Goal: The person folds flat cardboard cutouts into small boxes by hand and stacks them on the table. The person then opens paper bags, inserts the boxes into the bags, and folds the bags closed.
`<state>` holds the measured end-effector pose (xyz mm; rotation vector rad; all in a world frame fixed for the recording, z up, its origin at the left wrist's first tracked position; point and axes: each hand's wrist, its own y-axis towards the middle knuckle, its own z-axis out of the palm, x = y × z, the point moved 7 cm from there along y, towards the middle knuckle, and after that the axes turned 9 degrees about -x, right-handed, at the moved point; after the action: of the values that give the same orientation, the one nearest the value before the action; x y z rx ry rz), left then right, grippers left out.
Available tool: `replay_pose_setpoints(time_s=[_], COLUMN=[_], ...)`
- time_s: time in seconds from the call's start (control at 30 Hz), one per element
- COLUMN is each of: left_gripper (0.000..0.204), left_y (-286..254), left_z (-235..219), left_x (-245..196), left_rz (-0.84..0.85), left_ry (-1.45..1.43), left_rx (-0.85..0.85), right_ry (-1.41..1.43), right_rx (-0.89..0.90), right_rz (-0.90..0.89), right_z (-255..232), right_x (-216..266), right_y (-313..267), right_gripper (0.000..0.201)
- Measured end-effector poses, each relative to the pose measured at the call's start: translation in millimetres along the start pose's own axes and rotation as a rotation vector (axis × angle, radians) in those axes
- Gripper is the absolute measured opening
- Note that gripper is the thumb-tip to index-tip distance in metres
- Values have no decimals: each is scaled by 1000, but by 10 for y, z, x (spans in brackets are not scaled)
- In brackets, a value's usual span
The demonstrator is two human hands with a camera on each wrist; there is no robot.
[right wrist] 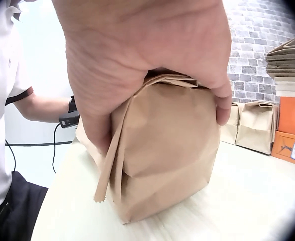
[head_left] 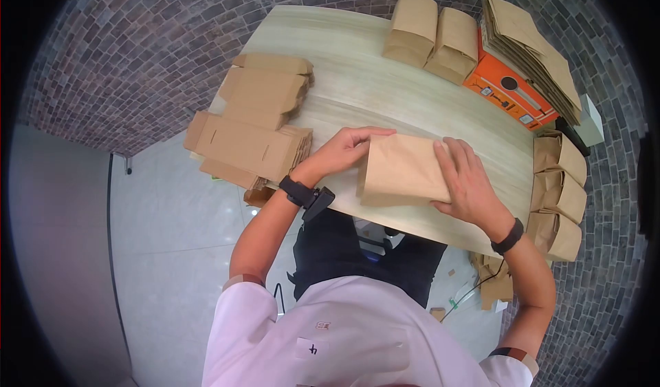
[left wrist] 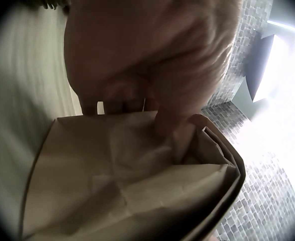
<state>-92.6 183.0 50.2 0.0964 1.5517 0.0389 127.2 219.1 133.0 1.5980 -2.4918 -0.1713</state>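
Note:
A brown paper bag (head_left: 405,170) lies on the table near its front edge, between both hands. My left hand (head_left: 343,151) is at the bag's left end; in the left wrist view its thumb presses at the folded paper (left wrist: 137,175) and the fingers go behind the edge. My right hand (head_left: 470,184) grips the right end from above. In the right wrist view the right hand (right wrist: 152,60) spans the bag (right wrist: 167,145), thumb on one side and fingers on the other, and a loose serrated paper edge hangs beside the thumb. The left fingertips are partly hidden.
Flat cardboard pieces (head_left: 258,98) are stacked at the table's left. Two paper bags (head_left: 412,33) stand at the back beside an orange box (head_left: 505,88) topped with folded paper. Several more bags (head_left: 558,194) line the right edge of the table (head_left: 330,22).

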Motion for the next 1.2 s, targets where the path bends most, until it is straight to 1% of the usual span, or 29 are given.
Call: replay_pose_setpoints(time_s=[0.07, 0.13, 0.17, 0.37, 0.43, 0.47, 0.53, 0.57, 0.63, 0.67, 0.73, 0.77, 0.83, 0.87, 0.93, 1.0, 1.03, 1.07, 1.2], left_gripper=[37, 36, 36, 37, 36, 36, 37, 37, 43, 43, 47, 47, 48, 48, 47, 47, 47, 47, 47], left_y=[-37, -47, -48, -95, -125, -122, -87, -65, -25, 8, 79, 82, 82, 74, 45, 49, 45, 42, 42], left_z=[3, 1, 2, 46, 55, 27, -15, -57, -153, -135, -19, -14, 67, 84, 89, 89, 83, 79, 64], left_x=[10, -19, -8, 73, 75, 88, 48, 30, -126, -116, 24, 48, 91, 108, 56, 7, -25, -19, 46], left_rz=[4, 88, 90, 27, 18, 16, 12, 12, -84, -84, -204, -205, -262, -263, -191, -173, -153, -151, -160], left_ry=[36, 61, 52, -70, -124, -128, -202, -205, -99, -98, 34, 33, -152, -153, -215, -197, -179, -178, -133], left_rx=[-22, -87, -94, -165, -226, -223, -100, -100, -159, -160, -103, -103, -26, -21, -60, -75, -93, -96, -116], right_ry=[23, 25, 35, 35, 32, 33, 27, 23, 23, 22, 19, 16, 10, 5, 4, 6, -50, -108, -170], right_rx=[12, 19, 21, 31, 29, 26, 28, 24, 20, 15, 13, 13, 10, 7, 15, 20, 52, 80, 67], right_rz=[-2, -12, -13, -7, -11, -15, -10, -10, -12, -14, -15, -14, -19, -23, -15, -10, -14, -21, -25], right_z=[-7, -5, 1, 11, 20, 20, 17, 11, 10, 11, 19, 22, 29, 30, 35, 17, -9, -33, -77], right_x=[6, 2, 2, 11, 7, 11, 16, 18, 21, 25, 24, 23, 24, 26, 18, 43, 61, 75, 200], right_y=[15, 23, 25, 45, 47, 36, 34, 34, 34, 36, 34, 27, 34, 33, 31, 36, 40, 58, 135], right_gripper=[117, 118, 118, 120, 120, 120, 120, 120, 120, 120, 120, 120, 120, 120, 120, 120, 119, 119, 116])
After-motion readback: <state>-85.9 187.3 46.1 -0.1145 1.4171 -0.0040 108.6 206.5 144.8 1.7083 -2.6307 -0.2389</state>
